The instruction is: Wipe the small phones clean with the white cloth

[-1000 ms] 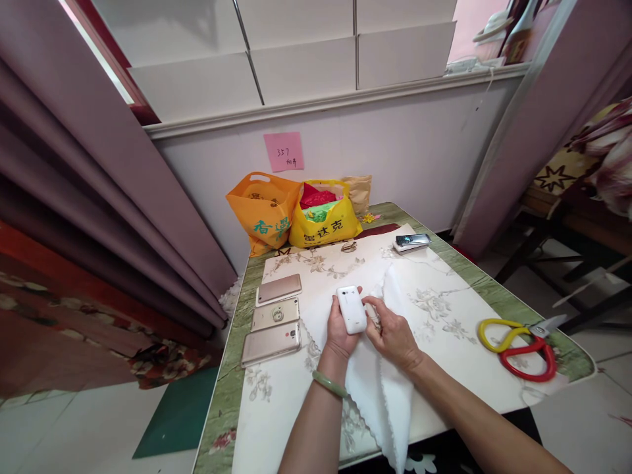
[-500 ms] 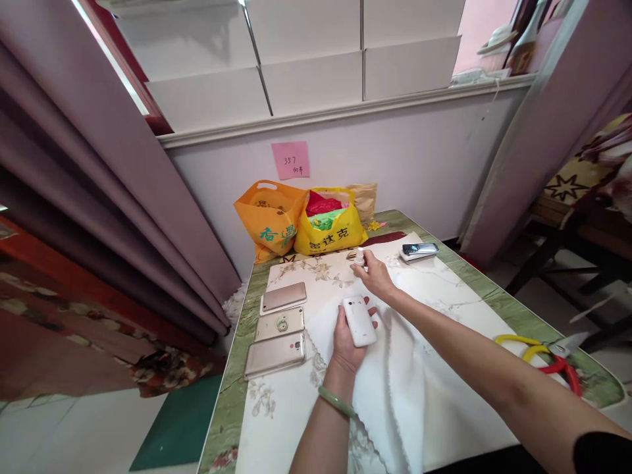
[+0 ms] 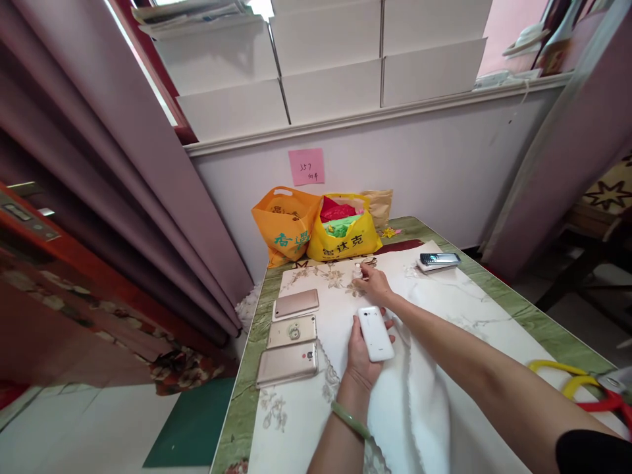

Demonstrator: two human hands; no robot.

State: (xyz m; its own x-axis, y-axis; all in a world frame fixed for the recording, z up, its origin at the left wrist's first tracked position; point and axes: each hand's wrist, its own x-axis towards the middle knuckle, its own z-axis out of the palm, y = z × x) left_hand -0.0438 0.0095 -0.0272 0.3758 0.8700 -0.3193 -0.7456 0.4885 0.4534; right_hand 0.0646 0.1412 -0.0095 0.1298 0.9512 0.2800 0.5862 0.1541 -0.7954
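My left hand (image 3: 363, 359) is wrapped around a small white phone (image 3: 376, 333), held above a white cloth (image 3: 424, 408) on the table. A green bangle (image 3: 350, 419) sits on that wrist. My right hand (image 3: 376, 283) reaches forward to the far middle of the table and pinches a small white bottle (image 3: 357, 270) that stands there. A small ring-like object lies just beyond the fingers.
Three gold phones (image 3: 291, 332) lie in a row at the table's left. A silver phone (image 3: 438, 260) rests at the far right. Orange (image 3: 284, 224) and yellow (image 3: 343, 230) bags stand against the wall. Red and yellow scissors (image 3: 592, 392) lie at the right edge.
My right hand left the cloth beside the phone and reached forward to the small white bottle. My left hand kept hold of the white phone. The view shifted left.
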